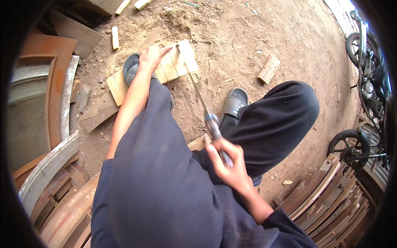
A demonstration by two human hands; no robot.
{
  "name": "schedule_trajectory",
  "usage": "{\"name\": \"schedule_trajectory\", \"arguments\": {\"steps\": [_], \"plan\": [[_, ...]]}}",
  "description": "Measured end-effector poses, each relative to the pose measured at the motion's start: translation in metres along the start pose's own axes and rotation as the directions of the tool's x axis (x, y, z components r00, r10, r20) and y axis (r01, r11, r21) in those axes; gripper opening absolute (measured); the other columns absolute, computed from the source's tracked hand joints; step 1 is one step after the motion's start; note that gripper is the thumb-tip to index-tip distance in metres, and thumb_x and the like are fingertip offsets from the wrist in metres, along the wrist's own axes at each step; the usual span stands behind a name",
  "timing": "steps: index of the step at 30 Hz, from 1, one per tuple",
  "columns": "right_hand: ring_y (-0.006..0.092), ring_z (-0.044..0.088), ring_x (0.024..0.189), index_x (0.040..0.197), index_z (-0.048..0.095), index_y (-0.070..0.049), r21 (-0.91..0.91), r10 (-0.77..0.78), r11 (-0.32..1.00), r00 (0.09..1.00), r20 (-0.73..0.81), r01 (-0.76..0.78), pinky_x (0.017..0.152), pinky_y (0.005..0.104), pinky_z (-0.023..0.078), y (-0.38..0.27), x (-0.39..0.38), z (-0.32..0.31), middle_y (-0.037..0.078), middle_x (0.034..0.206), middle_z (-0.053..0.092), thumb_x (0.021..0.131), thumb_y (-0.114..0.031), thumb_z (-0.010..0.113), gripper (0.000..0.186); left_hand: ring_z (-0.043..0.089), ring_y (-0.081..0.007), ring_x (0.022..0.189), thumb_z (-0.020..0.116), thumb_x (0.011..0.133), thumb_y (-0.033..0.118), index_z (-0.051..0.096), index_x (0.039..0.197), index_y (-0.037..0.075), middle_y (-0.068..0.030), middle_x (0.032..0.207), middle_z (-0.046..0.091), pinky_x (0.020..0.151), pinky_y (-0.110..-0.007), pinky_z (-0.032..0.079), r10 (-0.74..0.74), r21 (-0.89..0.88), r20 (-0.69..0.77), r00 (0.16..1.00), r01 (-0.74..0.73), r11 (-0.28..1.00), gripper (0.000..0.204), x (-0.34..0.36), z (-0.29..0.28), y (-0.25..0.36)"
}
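Observation:
A pale wooden board (167,68) with several lines across it lies aslant on the ground. My left hand (151,57) bears on its far edge, one finger stretched toward the saw and the others partly hidden. My sandalled left foot (131,68) is on the board just left of that hand. In my right hand (230,162), between my knees, is the handle of a handsaw (197,91), slightly blurred. Its thin blade slants up and left, and the tip lies over the board near its right end, just right of my left hand.
Wooden frames and curved pieces (51,173) crowd the left. Offcuts lie about, one block (269,69) to the right and a small stick (115,38) beyond the board. Stacked slats (326,198) stand lower right, below a parked motorcycle (366,87). Sawdust covers the dirt near the board.

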State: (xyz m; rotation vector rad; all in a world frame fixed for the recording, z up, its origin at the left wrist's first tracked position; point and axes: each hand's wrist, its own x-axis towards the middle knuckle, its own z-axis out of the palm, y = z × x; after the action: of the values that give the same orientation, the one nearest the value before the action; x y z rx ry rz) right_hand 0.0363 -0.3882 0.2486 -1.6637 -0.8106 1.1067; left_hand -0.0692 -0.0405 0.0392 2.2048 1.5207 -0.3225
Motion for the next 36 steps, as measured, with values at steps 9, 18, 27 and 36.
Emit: {"name": "schedule_trajectory", "arguments": {"steps": [9, 18, 27, 36], "plan": [[0.0052, 0.038, 0.059, 0.073, 0.051, 0.0, -0.007, 0.001, 1.0, 1.0, -0.029, -0.001, 0.053, 0.0267, 0.033, 0.014, 0.054, 0.023, -0.002, 0.061, 0.042, 0.093, -0.013, 0.063, 0.027, 0.062, -0.0424, 0.105, 0.043, 0.088, 0.071, 0.071, 0.09, -0.003, -0.0284, 0.103, 0.066, 0.088, -0.05, 0.047, -0.005, 0.04, 0.01, 1.0, 0.004, 0.999, 0.079, 0.0, 0.006, -0.001], [0.0105, 0.042, 0.059, 0.079, 0.055, 0.002, 0.003, -0.02, 1.0, 1.0, -0.014, 0.02, 0.057, 0.0303, 0.041, 0.023, 0.092, 0.027, 0.013, 0.062, 0.05, 0.094, -0.019, 0.062, 0.027, 0.061, -0.0434, 0.105, 0.041, 0.089, 0.071, 0.071, 0.097, -0.002, -0.0297, 0.106, 0.064, 0.091, -0.05, 0.047, 0.002, 0.054, -0.011, 1.0, -0.001, 0.999, 0.079, -0.007, 0.011, 0.005], [0.0042, 0.041, 0.063, 0.073, 0.051, -0.001, 0.045, 0.014, 0.999, 0.999, -0.05, -0.012, 0.057, 0.023, 0.036, 0.018, 0.048, 0.005, -0.002, 0.066, 0.046, 0.095, -0.011, 0.061, 0.026, 0.061, -0.0429, 0.105, 0.038, 0.09, 0.071, 0.07, 0.101, -0.002, -0.0279, 0.104, 0.066, 0.091, -0.05, 0.047, 0.009, 0.053, 0.079, 0.997, -0.014, 0.998, 0.08, 0.004, 0.008, 0.025], [0.0093, 0.052, 0.055, 0.081, 0.063, 0.0, -0.023, 0.096, 0.995, 0.994, 0.055, -0.094, 0.054, 0.0278, 0.043, -0.007, -0.003, -0.014, 0.009, 0.061, 0.058, 0.089, -0.009, 0.067, 0.012, 0.059, -0.0427, 0.109, 0.036, 0.085, 0.078, 0.069, 0.102, -0.003, -0.03, 0.108, 0.064, 0.092, -0.05, 0.046, 0.026, 0.046, 0.036, 0.999, -0.028, 0.999, 0.09, 0.001, -0.002, 0.014]]}}
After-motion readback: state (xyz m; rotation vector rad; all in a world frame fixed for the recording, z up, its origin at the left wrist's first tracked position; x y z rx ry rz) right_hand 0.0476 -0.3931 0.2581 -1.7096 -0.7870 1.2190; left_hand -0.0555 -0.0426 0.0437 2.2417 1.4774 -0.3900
